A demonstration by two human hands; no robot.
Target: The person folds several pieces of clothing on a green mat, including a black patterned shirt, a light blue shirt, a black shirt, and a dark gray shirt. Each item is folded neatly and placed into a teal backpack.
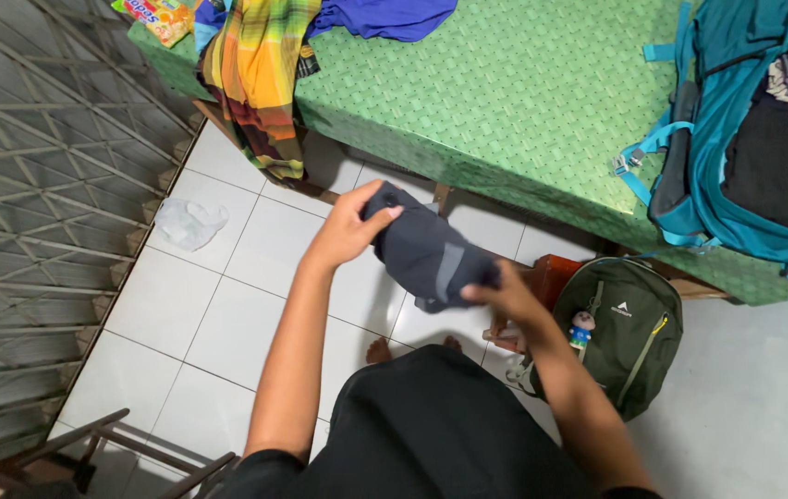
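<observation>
Both bare forearms reach forward from the bottom of the view and meet on a dark garment point(428, 251) held in the air above the white tiled floor point(227, 314), in front of the table point(523, 102). The left hand point(349, 226) comes up along a nearly straight arm, wrist bent inward, with its thumb laid over the garment's upper end and the fingers curled behind the cloth, so it grips that end firmly. The right hand point(505, 296) comes in from the lower right with the elbow bent; its fingers are closed around the garment's lower end, pinching the folded cloth from the side. The garment hangs between the two hands as a compact, rolled or folded bundle, tilted from upper left to lower right, with a lighter grey band showing along one fold. Just beside the right wrist, on the floor, stands a green backpack point(629, 323) with a small figure charm point(581, 328) on its front, leaning against something reddish-brown under the table. On the green patterned tablecloth lies a teal backpack point(717, 185), open, with dark contents showing. At the far left end of the table hang a striped, multicoloured cloth point(260, 65) and a blue cloth point(384, 17). A crumpled plastic bag point(189, 222) lies on the tiles near a metal grille point(33, 185) at the left.
</observation>
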